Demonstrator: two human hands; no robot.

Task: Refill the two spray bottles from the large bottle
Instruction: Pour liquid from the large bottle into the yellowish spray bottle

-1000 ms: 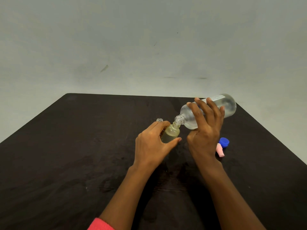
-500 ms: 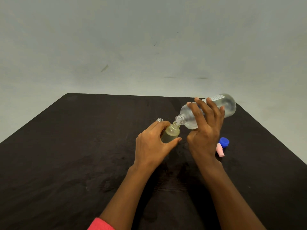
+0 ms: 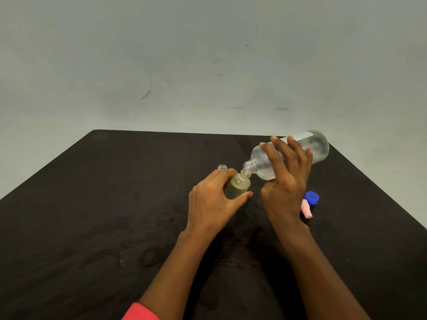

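Two firm grips: left hand (image 3: 212,202) clasps the small yellowish spray bottle (image 3: 238,187) steady; right hand (image 3: 284,181) holds the large clear plastic bottle (image 3: 320,146) tipped, mouth-to-mouth, pouring.

Large clear bottle (image 3: 320,147), uncapped, tipped almost flat, mouth at the open neck of a small spray bottle (image 3: 238,185), near upright, holding yellowish liquid. Just behind, second spray bottle (image 3: 222,167), only its open threaded neck showing.

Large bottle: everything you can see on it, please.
The large bottle is clear, plastic-looking and uncapped, with a threaded neck and a white label strip. It is tipped nearly horizontal, mouth at the opening of the small spray bottle, with some clear liquid low inside. The right hand grips its middle.
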